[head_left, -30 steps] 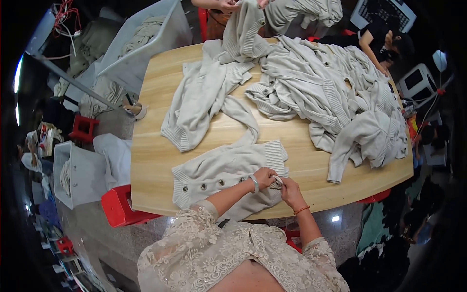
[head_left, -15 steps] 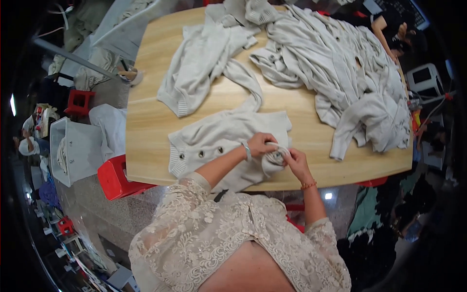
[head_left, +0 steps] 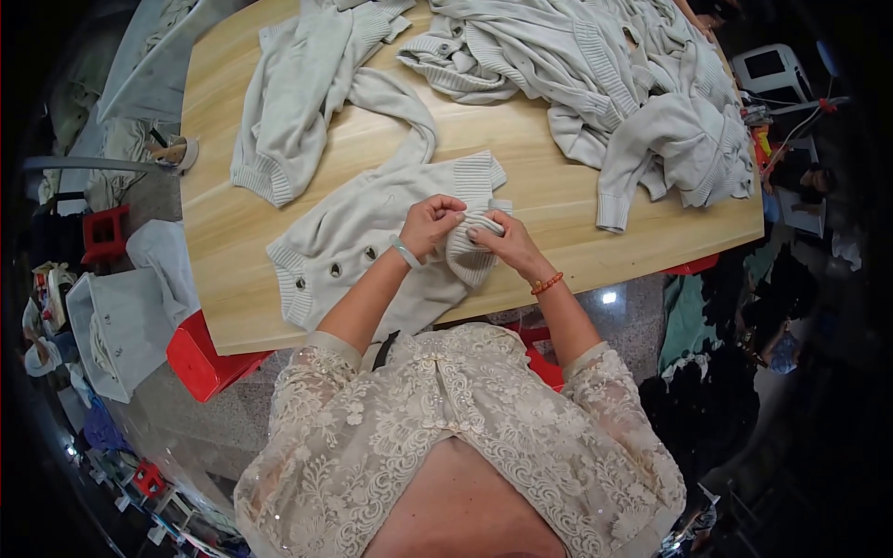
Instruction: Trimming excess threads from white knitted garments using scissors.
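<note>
A light grey knitted cardigan (head_left: 363, 219) with dark buttons lies flat on the wooden table (head_left: 521, 195) in front of me. Its ribbed hem is on the left, and ribbed edging bunches up at its right end. There my left hand (head_left: 432, 227) pinches the knit, thumb and fingers together. Just to the right, my right hand (head_left: 510, 245) grips a fold of the ribbed band (head_left: 470, 259), with the thumb on top. What lies between the left fingertips is too small to make out clearly.
Another grey cardigan (head_left: 298, 102) lies at the far left of the table. A large heap of grey knitwear (head_left: 577, 74) covers the far right. Beside the table's left edge stand a red stool (head_left: 209, 358) and a white bin (head_left: 116, 344).
My view has shifted, so the table sits further up and left. More ribbed band now shows spread at the cardigan's right end. Both hands stay on it, the right with its thumb over the fold.
</note>
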The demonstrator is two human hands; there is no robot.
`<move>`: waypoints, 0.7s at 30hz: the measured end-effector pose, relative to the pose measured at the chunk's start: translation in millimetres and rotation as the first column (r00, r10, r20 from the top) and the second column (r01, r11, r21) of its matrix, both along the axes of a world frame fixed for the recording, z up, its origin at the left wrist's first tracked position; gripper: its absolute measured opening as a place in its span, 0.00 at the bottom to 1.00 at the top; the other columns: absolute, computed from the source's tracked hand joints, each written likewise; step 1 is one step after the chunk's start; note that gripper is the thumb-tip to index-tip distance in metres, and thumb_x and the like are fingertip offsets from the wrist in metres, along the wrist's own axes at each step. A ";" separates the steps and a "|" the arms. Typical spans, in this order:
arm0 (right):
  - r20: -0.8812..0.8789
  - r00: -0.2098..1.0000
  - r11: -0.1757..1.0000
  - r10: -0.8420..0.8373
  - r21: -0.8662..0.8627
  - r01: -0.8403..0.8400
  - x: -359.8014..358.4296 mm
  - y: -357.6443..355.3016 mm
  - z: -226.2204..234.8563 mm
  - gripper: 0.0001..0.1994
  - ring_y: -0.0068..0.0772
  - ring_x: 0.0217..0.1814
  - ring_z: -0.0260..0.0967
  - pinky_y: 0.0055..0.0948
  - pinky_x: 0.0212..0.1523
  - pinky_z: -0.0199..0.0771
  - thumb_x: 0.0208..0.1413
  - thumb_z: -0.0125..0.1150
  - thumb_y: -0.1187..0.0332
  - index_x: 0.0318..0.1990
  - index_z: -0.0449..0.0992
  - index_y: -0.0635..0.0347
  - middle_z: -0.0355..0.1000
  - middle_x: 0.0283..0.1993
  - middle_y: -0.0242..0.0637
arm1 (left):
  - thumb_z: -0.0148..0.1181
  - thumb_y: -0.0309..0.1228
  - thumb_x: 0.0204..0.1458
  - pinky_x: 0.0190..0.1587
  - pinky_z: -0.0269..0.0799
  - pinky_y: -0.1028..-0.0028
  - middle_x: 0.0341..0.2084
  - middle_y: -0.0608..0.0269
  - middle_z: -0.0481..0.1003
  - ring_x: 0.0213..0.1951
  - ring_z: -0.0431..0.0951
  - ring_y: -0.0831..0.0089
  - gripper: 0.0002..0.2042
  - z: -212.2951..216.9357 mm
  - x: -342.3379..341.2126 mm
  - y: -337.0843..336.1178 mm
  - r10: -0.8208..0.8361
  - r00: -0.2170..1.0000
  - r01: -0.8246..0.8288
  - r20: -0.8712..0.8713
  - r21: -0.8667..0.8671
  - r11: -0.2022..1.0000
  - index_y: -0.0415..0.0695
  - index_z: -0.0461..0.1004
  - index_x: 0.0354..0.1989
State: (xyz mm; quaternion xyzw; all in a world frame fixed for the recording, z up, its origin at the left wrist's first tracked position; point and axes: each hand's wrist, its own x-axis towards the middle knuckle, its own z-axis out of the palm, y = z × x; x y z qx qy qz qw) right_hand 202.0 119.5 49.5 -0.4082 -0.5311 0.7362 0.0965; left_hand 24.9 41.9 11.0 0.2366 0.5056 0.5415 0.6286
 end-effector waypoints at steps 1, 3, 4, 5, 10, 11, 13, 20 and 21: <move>0.024 1.000 0.998 0.011 0.064 -0.013 0.0 0.2 -2.1 0.15 0.17 0.33 0.67 0.21 0.33 0.69 0.48 0.67 0.61 0.35 0.74 0.63 0.72 0.30 0.29 | 0.58 0.23 0.53 0.35 0.69 0.86 0.31 0.68 0.75 0.32 0.72 0.86 0.09 -1.7 1.1 0.8 -0.002 1.000 0.002 0.021 0.018 1.000 0.37 0.72 0.42; 0.051 0.999 0.991 0.018 0.130 -0.025 0.3 -0.3 -8.4 0.16 0.19 0.33 0.69 0.22 0.35 0.71 0.48 0.67 0.60 0.36 0.73 0.64 0.73 0.31 0.31 | 0.58 0.23 0.53 0.35 0.69 0.86 0.31 0.68 0.75 0.31 0.72 0.86 0.09 -1.5 4.4 1.8 -0.007 1.000 0.007 -0.009 0.011 1.000 0.37 0.72 0.42; 0.115 0.993 0.968 0.031 0.244 -0.059 0.1 -1.3 -12.6 0.16 0.21 0.33 0.69 0.24 0.35 0.71 0.47 0.66 0.61 0.37 0.73 0.64 0.73 0.31 0.33 | 0.58 0.23 0.53 0.35 0.69 0.86 0.31 0.69 0.75 0.31 0.72 0.87 0.09 -0.9 6.4 2.9 -0.013 0.999 0.013 -0.041 0.002 1.000 0.37 0.72 0.42; 0.180 0.983 0.931 0.036 0.351 -0.098 0.7 -1.9 -16.6 0.15 0.23 0.32 0.69 0.25 0.35 0.71 0.46 0.65 0.63 0.37 0.73 0.65 0.73 0.31 0.34 | 0.58 0.23 0.53 0.35 0.69 0.86 0.31 0.69 0.75 0.31 0.72 0.87 0.09 -1.6 7.5 3.4 -0.017 0.999 0.017 -0.038 0.004 1.000 0.37 0.72 0.42; 0.157 0.987 0.941 -0.025 0.338 -0.030 0.1 -6.1 -18.9 0.12 0.25 0.30 0.68 0.26 0.34 0.70 0.46 0.57 0.68 0.38 0.74 0.65 0.73 0.30 0.36 | 0.60 0.23 0.49 0.32 0.67 0.85 0.28 0.68 0.74 0.29 0.71 0.87 0.10 -12.5 11.5 2.4 0.071 0.977 -0.071 -0.203 0.006 0.997 0.36 0.73 0.40; 0.100 0.993 0.952 -0.056 0.307 0.023 1.1 -7.5 -21.8 0.12 0.24 0.30 0.68 0.26 0.33 0.70 0.46 0.54 0.69 0.38 0.75 0.65 0.73 0.29 0.35 | 0.60 0.23 0.49 0.32 0.67 0.85 0.28 0.68 0.74 0.29 0.71 0.87 0.10 -14.1 13.5 1.1 0.067 0.977 -0.068 -0.201 0.004 0.998 0.36 0.73 0.40; 0.110 0.993 0.959 -0.052 0.281 0.019 6.8 -6.3 -26.2 0.12 0.22 0.30 0.67 0.25 0.33 0.69 0.47 0.53 0.71 0.38 0.75 0.65 0.73 0.29 0.34 | 0.60 0.23 0.48 0.32 0.68 0.83 0.27 0.67 0.75 0.28 0.71 0.85 0.10 -14.3 15.1 0.7 0.057 0.967 -0.057 -0.249 0.006 0.998 0.37 0.73 0.39; 0.060 0.856 0.849 -0.514 0.182 0.497 38.2 2.0 -58.2 0.13 0.19 0.35 0.68 0.19 0.38 0.69 0.57 0.48 0.74 0.49 0.72 0.67 0.73 0.38 0.34 | 0.68 0.38 0.37 0.50 0.63 0.61 0.47 0.53 0.70 0.50 0.68 0.58 0.28 3.0 -26.5 -74.6 0.154 0.123 -0.074 -0.980 0.145 0.987 0.44 0.69 0.50; 0.012 0.796 0.783 -0.605 0.191 0.592 44.4 5.6 -52.4 0.15 0.21 0.39 0.69 0.20 0.41 0.70 0.59 0.48 0.73 0.52 0.69 0.69 0.73 0.42 0.36 | 0.70 0.41 0.35 0.53 0.60 0.58 0.51 0.52 0.67 0.54 0.64 0.56 0.34 3.0 -39.9 -98.3 0.106 -0.013 -0.119 -0.994 0.107 0.987 0.45 0.66 0.54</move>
